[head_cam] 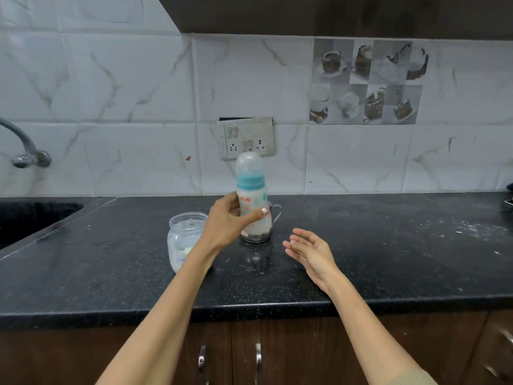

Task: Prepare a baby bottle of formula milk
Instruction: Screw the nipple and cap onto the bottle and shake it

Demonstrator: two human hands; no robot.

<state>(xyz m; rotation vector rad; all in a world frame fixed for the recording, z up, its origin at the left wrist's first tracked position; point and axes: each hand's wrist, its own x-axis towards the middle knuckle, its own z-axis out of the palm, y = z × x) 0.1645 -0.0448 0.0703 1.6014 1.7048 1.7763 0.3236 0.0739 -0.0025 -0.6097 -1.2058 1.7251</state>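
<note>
Black speckled stone desk, white powder dusted toward 3 o'clock, against a marble-tiled wall with a switch plate; sink and curved tap at 9 o'clock. Left hand grips the milky baby bottle, teal collar, clear domed cap, upright at centre, hiding most of a steel cup behind; lidded glass jar just left. Right hand hovers slack-fingered at 4 o'clock, holding nothing.

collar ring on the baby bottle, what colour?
Teal blue, on the baby bottle under the clear cap; seen in the head view.
</note>
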